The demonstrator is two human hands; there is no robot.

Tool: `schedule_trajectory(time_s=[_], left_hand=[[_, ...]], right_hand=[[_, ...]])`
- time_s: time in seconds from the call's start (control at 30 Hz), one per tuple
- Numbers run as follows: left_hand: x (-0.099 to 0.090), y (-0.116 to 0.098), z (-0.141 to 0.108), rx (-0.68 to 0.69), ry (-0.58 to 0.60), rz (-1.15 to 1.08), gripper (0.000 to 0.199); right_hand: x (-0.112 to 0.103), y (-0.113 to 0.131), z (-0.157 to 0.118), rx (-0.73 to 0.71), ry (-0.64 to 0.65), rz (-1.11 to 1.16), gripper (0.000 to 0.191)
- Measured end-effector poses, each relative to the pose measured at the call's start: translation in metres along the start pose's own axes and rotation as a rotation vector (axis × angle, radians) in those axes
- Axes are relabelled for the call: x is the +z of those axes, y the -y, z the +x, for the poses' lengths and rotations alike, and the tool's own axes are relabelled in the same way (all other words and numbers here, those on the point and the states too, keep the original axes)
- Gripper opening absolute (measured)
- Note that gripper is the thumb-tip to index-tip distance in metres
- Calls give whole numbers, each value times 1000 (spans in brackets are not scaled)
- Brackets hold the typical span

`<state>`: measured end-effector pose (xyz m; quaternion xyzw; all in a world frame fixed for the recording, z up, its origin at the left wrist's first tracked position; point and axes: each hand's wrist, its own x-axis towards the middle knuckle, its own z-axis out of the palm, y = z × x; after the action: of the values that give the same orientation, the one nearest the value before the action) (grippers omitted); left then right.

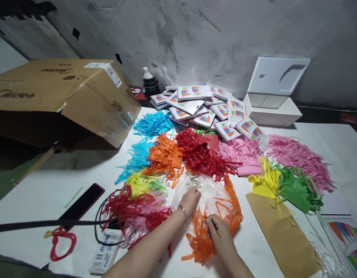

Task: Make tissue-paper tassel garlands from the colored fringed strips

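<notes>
My left hand (190, 201), with a bracelet at its wrist, is closed over a crumpled clear plastic bag (210, 193). What its fingers grip is hidden; thin pale strands (195, 178) show just beyond the knuckles. Lower right, the thumb and fingers of my right hand (220, 230) pinch an orange paper fringe tassel (202, 241) that spreads toward me. More orange strips (234, 206) lie along the bag's right side. Left of my left forearm is a heap of red and pink fringe (143, 208). Behind the bag sit dark red (195, 150) and orange fringe bunches (165, 154).
A large cardboard box (97, 104) stands open at left. Flat printed packs (195, 104) are piled by the wall, beside an open white box (273, 112). Blue (152, 123), pink (300, 158) and green fringe (300, 189), a phone (81, 204) and brown card (282, 235) lie around.
</notes>
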<state>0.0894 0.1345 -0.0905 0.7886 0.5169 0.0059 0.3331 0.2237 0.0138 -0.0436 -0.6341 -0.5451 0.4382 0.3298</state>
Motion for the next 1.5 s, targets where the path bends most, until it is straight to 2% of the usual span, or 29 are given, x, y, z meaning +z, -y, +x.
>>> schedule_trajectory(time_s=[0.13,0.27,0.37,0.5,0.57,0.7,0.87,0.93,1.0,1.1,1.17,1.37,1.5], left_hand=[[-1,2,-3,3,-110,-199,18],[-4,-1,-10,-21,-183,-426,14],[-9,-11,-24,-43,-157,-610,21],[-22,-31,-48,-80,-85,-1191,27],[-31,-39,-60,-70,-85,-1338,24],[-42,-49,-78,27,-168,-1262,15],[-43,-56,-99,150,-298,-1021,9],[-44,-58,-107,192,-290,-951,8],[-46,-60,-114,213,-219,-950,8],[-47,-66,-123,194,-98,-1030,9],[-47,-70,-128,160,-71,-1098,10],[-44,-82,-142,55,-124,-1142,8],[-37,-84,-149,-41,-147,-1215,14]], right_hand=[[-3,1,0,-19,-12,-15,29],[-9,2,3,-46,-81,-43,29],[-15,12,10,-85,-138,-89,29],[-23,32,17,-181,-117,-152,26],[-25,41,16,-231,-77,-188,25],[-27,51,7,-302,-44,-304,24],[-34,63,-6,-324,-16,-407,21],[-39,66,-12,-346,48,-394,20],[-44,68,-18,-364,117,-341,20],[-47,66,-28,-371,179,-257,20],[-48,64,-35,-367,177,-227,21],[-48,63,-52,-321,161,-147,20],[-48,58,-59,-303,139,-126,23]])
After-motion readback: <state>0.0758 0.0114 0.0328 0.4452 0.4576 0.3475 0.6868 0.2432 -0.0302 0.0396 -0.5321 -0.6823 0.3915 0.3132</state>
